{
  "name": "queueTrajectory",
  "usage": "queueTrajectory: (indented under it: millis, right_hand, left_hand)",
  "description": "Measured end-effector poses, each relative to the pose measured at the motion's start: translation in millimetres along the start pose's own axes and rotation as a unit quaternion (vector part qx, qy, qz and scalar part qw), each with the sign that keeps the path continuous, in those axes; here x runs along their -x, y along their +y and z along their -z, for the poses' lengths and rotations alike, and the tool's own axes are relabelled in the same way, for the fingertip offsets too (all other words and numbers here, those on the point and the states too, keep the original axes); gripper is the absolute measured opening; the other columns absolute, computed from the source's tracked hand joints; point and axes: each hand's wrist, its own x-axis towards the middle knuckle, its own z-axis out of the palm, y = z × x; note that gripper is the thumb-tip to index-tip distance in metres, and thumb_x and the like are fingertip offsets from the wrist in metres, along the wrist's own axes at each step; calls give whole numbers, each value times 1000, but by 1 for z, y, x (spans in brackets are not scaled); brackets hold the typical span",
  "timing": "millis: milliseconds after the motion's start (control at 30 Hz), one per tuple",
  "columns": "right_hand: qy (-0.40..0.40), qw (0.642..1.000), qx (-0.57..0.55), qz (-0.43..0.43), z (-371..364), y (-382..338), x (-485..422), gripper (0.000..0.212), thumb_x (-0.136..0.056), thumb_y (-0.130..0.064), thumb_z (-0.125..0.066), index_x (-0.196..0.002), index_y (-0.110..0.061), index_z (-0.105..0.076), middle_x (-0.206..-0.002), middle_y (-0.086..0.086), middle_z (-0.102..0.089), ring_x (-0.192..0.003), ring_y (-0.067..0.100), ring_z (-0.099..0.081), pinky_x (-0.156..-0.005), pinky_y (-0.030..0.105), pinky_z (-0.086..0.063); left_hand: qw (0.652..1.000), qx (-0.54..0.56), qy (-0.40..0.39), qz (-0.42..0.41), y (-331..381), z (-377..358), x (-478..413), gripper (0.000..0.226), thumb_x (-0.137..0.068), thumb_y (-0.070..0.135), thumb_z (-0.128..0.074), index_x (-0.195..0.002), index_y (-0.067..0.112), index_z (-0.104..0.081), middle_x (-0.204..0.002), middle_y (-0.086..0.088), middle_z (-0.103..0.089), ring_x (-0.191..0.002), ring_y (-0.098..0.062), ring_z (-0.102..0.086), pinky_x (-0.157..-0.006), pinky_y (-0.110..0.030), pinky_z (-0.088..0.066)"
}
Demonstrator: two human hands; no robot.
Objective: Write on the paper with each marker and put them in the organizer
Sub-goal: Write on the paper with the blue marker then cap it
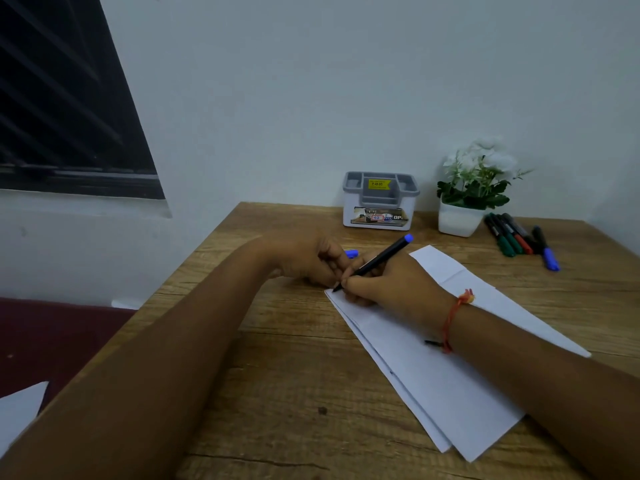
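Note:
My right hand (pixel 384 285) grips an uncapped black marker with a blue end (pixel 381 259), its tip touching the far left corner of the white paper (pixel 433 375). My left hand (pixel 311 261) lies beside it on the table, fingers curled round the marker's blue cap (pixel 352 253), which pokes out past them. The grey and white organizer (pixel 379 200) stands at the back of the table with nothing showing in it. Several capped markers (pixel 516 235), green, red and blue among them, lie at the back right.
A small white pot of white flowers (pixel 467 199) stands between the organizer and the loose markers. The wooden table (pixel 277 393) meets a pale wall at the back. A dark window is at upper left, and a paper scrap (pixel 19 410) lies off the table's left edge.

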Motion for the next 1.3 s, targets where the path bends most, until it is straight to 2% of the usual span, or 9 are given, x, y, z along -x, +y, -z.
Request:
queueTrajectory:
  millis: [133, 400, 500, 600, 733, 900, 1067, 1233, 1300]
  right_hand:
    - [11, 1000, -3, -4, -3, 2, -3, 7, -81, -14, -72, -85, -16, -78, -78, 8, -78, -77, 20, -75, -85, 44, -62]
    - [28, 999, -7, -30, -4, 6, -6, 7, -81, -19, -76, -85, -14, -78, -77, 8, -77, -70, 14, -72, -82, 43, -62]
    - [33, 999, 2, -30, -5, 6, -6, 9, -80, -21, -77, -86, -15, -79, -77, 8, -77, -75, 19, -75, -82, 45, -63]
    - [36, 999, 15, -22, -7, 7, -7, 7, -80, -22, -77, -86, -20, -79, -75, 3, -77, -73, 12, -73, -80, 41, -62]
    - [11, 999, 34, -21, -5, 4, -9, 4, -79, -18, -74, -78, -18, -78, -68, 2, -72, -68, 9, -67, -79, 43, -59]
    - [9, 999, 32, -4, -5, 4, -9, 3, -78, -21, -76, -76, -19, -77, -64, -1, -70, -65, 6, -66, -76, 41, -58]
    - [20, 1000, 9, -22, -4, 6, -11, 18, -83, -20, -73, -72, -5, -76, -63, 6, -72, -58, 9, -65, -67, 33, -54]
    - [34, 998, 43, -15, -8, 5, -10, 26, -85, -28, -75, -68, -9, -74, -59, 3, -71, -53, 5, -63, -60, 24, -50]
    - [29, 998, 52, -16, -9, 4, -11, 27, -85, -30, -75, -71, -7, -76, -63, 6, -73, -55, 7, -64, -61, 27, -53]
  left_hand:
    - [1000, 4, -29, -1, 0, 4, 2, 32, -85, -7, -66, -109, 14, -70, -90, 3, -72, -76, -1, -63, -70, -16, -49]
    - [999, 2, -39, 1, -3, 8, 5, 37, -84, -3, -69, -116, 15, -70, -99, 2, -74, -90, -8, -66, -91, -28, -52]
    - [999, 6, -39, 1, -3, 8, 5, 37, -84, -3, -69, -116, 14, -70, -97, 3, -74, -88, -6, -65, -84, -23, -52]
    - [999, 7, -41, 3, -2, 8, 4, 35, -84, -4, -68, -114, 14, -70, -96, 4, -72, -83, -1, -65, -78, -18, -50]
    - [999, -1, -44, 0, -2, 9, 4, 35, -84, -3, -69, -114, 15, -70, -99, 2, -73, -86, -4, -65, -83, -20, -51]
    - [999, 4, -38, 0, 0, 8, 5, 33, -84, -6, -68, -107, 17, -71, -86, 12, -72, -78, 2, -65, -74, -14, -48]
    - [999, 0, -35, 6, -1, 8, 5, 36, -85, -5, -67, -116, 12, -69, -80, 16, -72, -73, 5, -63, -68, -10, -47]
    - [999, -2, -34, 10, -1, 8, 4, 37, -85, -5, -67, -118, 9, -67, -73, 19, -70, -68, 7, -61, -65, -8, -45]
    - [999, -9, -31, 9, -1, 8, 5, 37, -84, -6, -67, -117, 10, -67, -71, 19, -70, -67, 7, -61, -65, -8, -45]
